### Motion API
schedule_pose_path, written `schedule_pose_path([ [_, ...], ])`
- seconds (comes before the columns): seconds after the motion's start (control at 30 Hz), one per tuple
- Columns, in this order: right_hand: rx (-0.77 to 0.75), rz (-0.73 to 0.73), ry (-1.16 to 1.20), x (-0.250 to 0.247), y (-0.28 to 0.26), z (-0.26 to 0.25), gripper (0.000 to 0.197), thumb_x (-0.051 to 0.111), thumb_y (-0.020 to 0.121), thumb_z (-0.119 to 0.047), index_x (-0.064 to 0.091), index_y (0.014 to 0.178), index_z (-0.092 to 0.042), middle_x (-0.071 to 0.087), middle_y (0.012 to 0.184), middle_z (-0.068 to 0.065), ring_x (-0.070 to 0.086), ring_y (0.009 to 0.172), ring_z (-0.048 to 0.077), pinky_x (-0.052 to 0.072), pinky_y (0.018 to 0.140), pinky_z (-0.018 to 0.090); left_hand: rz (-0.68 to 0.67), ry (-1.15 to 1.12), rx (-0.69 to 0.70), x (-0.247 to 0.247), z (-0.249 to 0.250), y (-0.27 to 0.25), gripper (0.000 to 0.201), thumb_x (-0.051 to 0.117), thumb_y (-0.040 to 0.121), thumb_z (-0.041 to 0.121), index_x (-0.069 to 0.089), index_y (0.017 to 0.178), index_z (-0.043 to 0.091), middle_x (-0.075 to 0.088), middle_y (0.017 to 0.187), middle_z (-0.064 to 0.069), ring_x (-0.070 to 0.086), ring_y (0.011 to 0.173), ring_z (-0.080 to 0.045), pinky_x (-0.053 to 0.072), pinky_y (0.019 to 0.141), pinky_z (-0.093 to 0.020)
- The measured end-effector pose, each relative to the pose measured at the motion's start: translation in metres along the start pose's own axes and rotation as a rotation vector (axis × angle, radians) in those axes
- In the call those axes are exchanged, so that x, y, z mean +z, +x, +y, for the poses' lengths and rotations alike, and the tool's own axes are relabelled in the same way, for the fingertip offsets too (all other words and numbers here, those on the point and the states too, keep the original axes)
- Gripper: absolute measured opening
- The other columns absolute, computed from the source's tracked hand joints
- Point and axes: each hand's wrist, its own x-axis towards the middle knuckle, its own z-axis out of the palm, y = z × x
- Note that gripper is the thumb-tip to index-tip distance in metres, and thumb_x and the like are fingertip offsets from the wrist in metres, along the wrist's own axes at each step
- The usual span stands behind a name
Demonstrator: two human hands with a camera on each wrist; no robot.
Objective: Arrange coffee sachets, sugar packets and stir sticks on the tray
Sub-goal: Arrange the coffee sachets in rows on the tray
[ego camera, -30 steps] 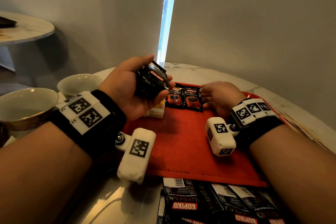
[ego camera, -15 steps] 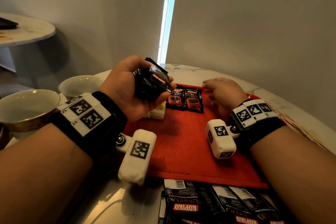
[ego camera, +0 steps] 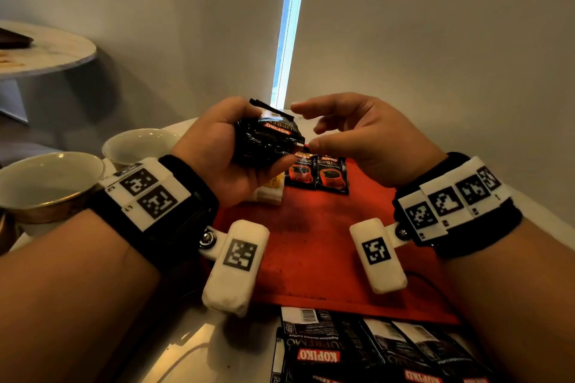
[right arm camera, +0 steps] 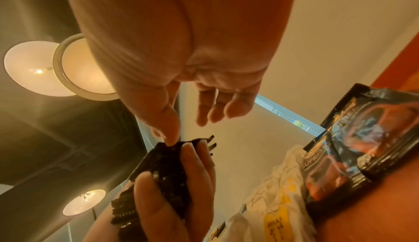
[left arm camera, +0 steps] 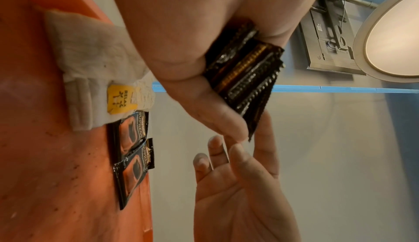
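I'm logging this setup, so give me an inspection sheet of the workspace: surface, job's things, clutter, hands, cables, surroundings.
Surface: pale marble table, red plastic tray on it.
Job's things: two black coffee sachets side by side at the tray's far edge; white packets beside them; more sachets off the near edge.
Clutter: two white bowls.
Hands: left hand grips a sachet stack; right hand open, reaching.
Cables: nothing seen.
Surroundings: grey wall, second round table.

Left hand grips sachets; right hand beside.
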Motion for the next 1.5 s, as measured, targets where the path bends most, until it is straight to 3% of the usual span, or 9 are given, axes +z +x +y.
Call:
schedule_pose_path([
  [0.1, 0.027, 0.028, -0.076, 0.004, 0.0, 0.0, 0.038, 0.077, 0.073, -0.021, 0.075, 0.099, -0.049, 0.072, 0.11, 0.001, 0.06, 0.103, 0.012, 0.054, 0.091, 0.045, -0.014, -0.003, -0.005, 0.0, 0.0, 0.001, 0.049, 0.049, 0.095, 0.027, 0.054, 0.137, 0.002, 0.069, 0.098, -0.018, 0.072, 0.066, -0.024, 0.057, 0.049, -0.028],
  [0.27, -0.033, 0.041, -0.096, 0.011, 0.002, 0.006, 0.033, 0.078, 0.066, -0.042, 0.077, 0.099, -0.048, 0.068, 0.109, 0.015, 0.058, 0.109, 0.037, 0.048, 0.095, 0.061, -0.046, 0.006, -0.028, 0.0, -0.001, 0.0, 0.034, 0.05, 0.096, 0.027, 0.057, 0.119, 0.003, 0.064, 0.102, -0.018, 0.069, 0.067, -0.023, 0.058, 0.051, -0.027],
  [0.57, -0.021, 0.077, -0.066, 0.009, -0.001, 0.007, 0.028, 0.076, 0.082, -0.007, 0.077, 0.097, -0.031, 0.068, 0.103, 0.003, 0.066, 0.099, 0.017, 0.056, 0.092, 0.046, -0.058, 0.004, -0.035, -0.002, -0.002, 0.003, 0.031, 0.051, 0.095, 0.028, 0.053, 0.117, 0.007, 0.063, 0.093, -0.015, 0.069, 0.065, -0.022, 0.058, 0.05, -0.028],
  [0.67, -0.036, 0.081, -0.027, 0.009, 0.0, 0.01, 0.022, 0.074, 0.085, -0.01, 0.078, 0.097, -0.029, 0.07, 0.101, -0.004, 0.069, 0.099, 0.018, 0.058, 0.09, 0.041, -0.059, 0.013, -0.046, -0.002, -0.002, 0.004, 0.032, 0.05, 0.095, 0.029, 0.056, 0.118, 0.007, 0.063, 0.096, -0.014, 0.069, 0.073, -0.023, 0.058, 0.051, -0.028],
  [0.77, -0.053, 0.178, 0.026, 0.01, 0.004, 0.014, 0.02, 0.071, 0.088, -0.007, 0.077, 0.094, -0.025, 0.073, 0.085, -0.011, 0.069, 0.082, 0.005, 0.054, 0.074, 0.022, -0.055, 0.023, -0.065, -0.003, -0.002, 0.005, 0.035, 0.05, 0.095, 0.031, 0.059, 0.12, 0.008, 0.063, 0.104, -0.016, 0.067, 0.085, -0.025, 0.059, 0.053, -0.028],
  [0.9, 0.028, 0.458, 0.095, 0.006, 0.01, 0.028, 0.012, 0.07, 0.091, -0.018, 0.072, 0.084, -0.027, 0.072, 0.078, -0.002, 0.064, 0.071, 0.015, 0.048, 0.056, 0.032, 0.001, 0.021, -0.073, -0.006, -0.002, 0.007, 0.054, 0.053, 0.093, 0.031, 0.051, 0.139, 0.003, 0.063, 0.109, -0.017, 0.064, 0.089, -0.027, 0.058, 0.054, -0.03],
  [1.0, 0.242, 0.541, 0.132, -0.001, 0.015, 0.046, 0.01, 0.068, 0.094, -0.016, 0.067, 0.086, -0.021, 0.073, 0.08, 0.002, 0.06, 0.059, 0.018, 0.041, 0.043, 0.024, 0.039, 0.027, -0.059, -0.007, 0.0, 0.008, 0.043, 0.051, 0.094, 0.029, 0.055, 0.13, 0.006, 0.062, 0.104, -0.015, 0.063, 0.086, -0.027, 0.058, 0.055, -0.032],
  [1.2, 0.509, 0.428, 0.067, -0.002, 0.017, 0.07, 0.014, 0.072, 0.089, -0.01, 0.061, 0.096, -0.015, 0.071, 0.079, 0.014, 0.055, 0.051, 0.022, 0.038, 0.041, 0.027, 0.092, 0.053, -0.063, -0.008, 0.001, 0.011, 0.032, 0.053, 0.093, 0.029, 0.054, 0.117, 0.008, 0.059, 0.104, -0.015, 0.063, 0.088, -0.03, 0.058, 0.058, -0.037],
  [1.5, 0.579, 0.313, 0.028, 0.006, 0.015, 0.061, 0.011, 0.065, 0.09, 0.002, 0.062, 0.09, -0.008, 0.064, 0.067, 0.012, 0.059, 0.045, 0.016, 0.042, 0.036, 0.024, 0.005, -0.017, -0.041, -0.01, 0.007, 0.013, 0.033, 0.05, 0.093, 0.031, 0.051, 0.119, 0.012, 0.057, 0.106, -0.014, 0.064, 0.081, -0.028, 0.057, 0.059, -0.033],
])
